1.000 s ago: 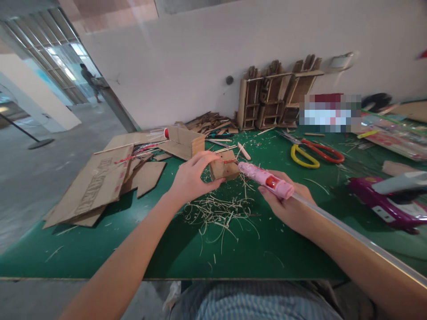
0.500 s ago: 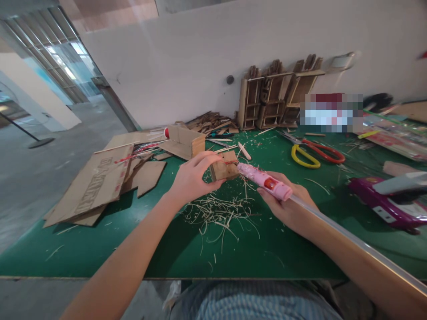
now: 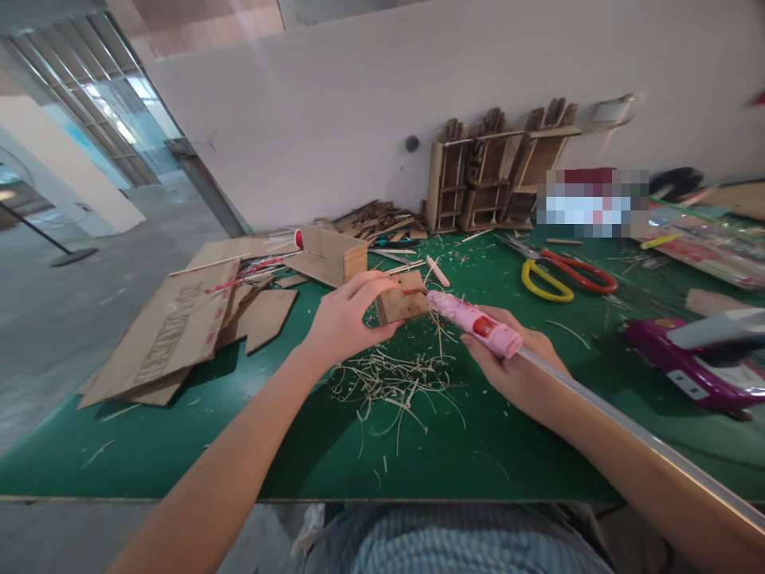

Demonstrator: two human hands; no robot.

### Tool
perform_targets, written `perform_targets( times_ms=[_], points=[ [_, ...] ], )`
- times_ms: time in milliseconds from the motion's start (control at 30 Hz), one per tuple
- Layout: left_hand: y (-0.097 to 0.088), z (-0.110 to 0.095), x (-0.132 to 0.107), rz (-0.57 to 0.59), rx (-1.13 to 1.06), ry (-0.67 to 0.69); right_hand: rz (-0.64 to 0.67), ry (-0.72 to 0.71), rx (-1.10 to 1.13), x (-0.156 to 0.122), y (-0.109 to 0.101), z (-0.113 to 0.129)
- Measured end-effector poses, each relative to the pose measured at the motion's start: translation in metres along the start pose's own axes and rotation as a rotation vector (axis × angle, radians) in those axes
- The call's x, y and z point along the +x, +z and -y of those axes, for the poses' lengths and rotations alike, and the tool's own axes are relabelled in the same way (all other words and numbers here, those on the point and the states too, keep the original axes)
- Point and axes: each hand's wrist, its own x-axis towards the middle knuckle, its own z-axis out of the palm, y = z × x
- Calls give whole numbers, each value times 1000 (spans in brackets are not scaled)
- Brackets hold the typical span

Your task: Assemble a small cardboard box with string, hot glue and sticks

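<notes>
My left hand [image 3: 347, 319] is closed around the left side of a small brown block [image 3: 402, 301], thumb below and fingers above. The block looks like stacked cardboard or wood, with reddish marks and a small dark hole on its face. My right hand [image 3: 519, 355] is wrapped round a pink hot glue gun [image 3: 475, 323]; a long translucent glue stick [image 3: 627, 422] runs from its rear along my forearm. The gun's tip meets the block's right edge, or nearly so; I cannot tell if they touch. Thin pale shavings [image 3: 400, 379] lie beneath both hands.
Scissors [image 3: 562, 275] with yellow and red handles lie right of centre. A purple device [image 3: 687, 367] stands at the right. Cardboard sheets [image 3: 173, 335] are stacked at the left. Several cardboard frames [image 3: 478, 175] lean on the wall, beside a pile of scraps [image 3: 376, 219].
Both hands stay in nearly the same place. The glue gun has turned or shifted very slightly at the block's right edge.
</notes>
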Motion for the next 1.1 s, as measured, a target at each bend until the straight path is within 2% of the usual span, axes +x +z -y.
perform_targets(
  times_ms=[267, 433, 600, 900, 1100],
  points=[
    [1, 1, -1, -11, 18, 7, -42, 1, -5, -1, 2, -2],
    [1, 1, 0, 5, 18, 22, 30, -43, -33, -2, 1, 0],
    [1, 0, 0, -4, 7, 4, 46, -28, -28, -1, 1, 1],
    [1, 0, 0, -14, 23, 16, -41, 10, 0, -2, 3, -2],
    [1, 0, -1, -8, 9, 5, -4, -7, 1, 0, 1, 0]
  ],
)
